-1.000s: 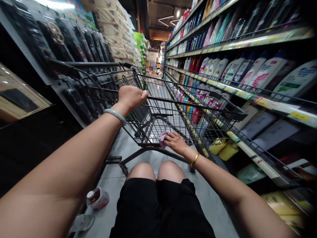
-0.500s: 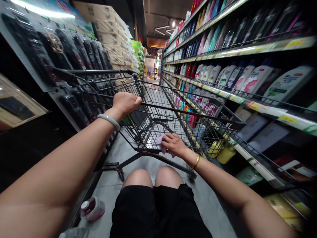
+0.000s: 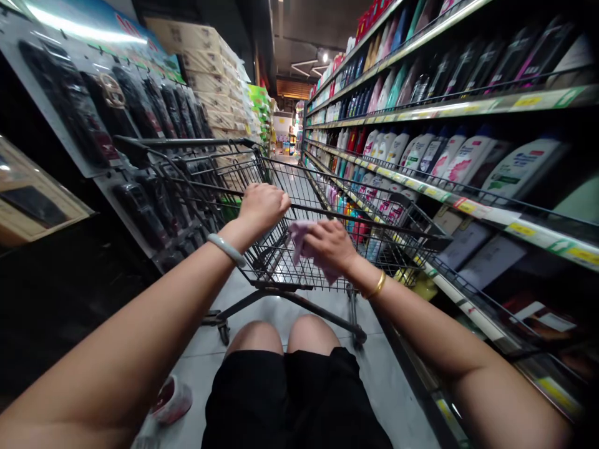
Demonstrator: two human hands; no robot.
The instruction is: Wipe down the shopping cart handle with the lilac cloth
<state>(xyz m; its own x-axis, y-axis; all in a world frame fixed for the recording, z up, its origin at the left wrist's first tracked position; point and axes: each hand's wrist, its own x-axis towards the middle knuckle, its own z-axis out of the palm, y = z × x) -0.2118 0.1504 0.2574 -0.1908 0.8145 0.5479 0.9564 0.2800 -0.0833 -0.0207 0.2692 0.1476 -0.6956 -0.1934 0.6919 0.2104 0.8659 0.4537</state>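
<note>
A black wire shopping cart [image 3: 276,288] stands sideways in front of my knees. My left hand [image 3: 264,207], with a pale bangle at the wrist, is closed around the near top rail of its basket. To the right and slightly lower, my right hand [image 3: 331,244] holds a lilac cloth [image 3: 299,237] against the basket's near wire side, just below that rail. The cloth's loose ends hang out on both sides of the fingers. My fingertips press on the cloth, and the palm side is hidden.
Shelves of shampoo bottles [image 3: 515,163] line the right side, close to the cart's end. Packaged goods hang on a display [image 3: 154,106] at left, with stacked packs [image 3: 213,81] behind. A jar with dark red contents [image 3: 174,399] stands on the floor by my left leg.
My left hand has slid right along the rail. My right hand has moved up the wire side with the cloth, which now hangs more spread out. The view has shifted slightly.
</note>
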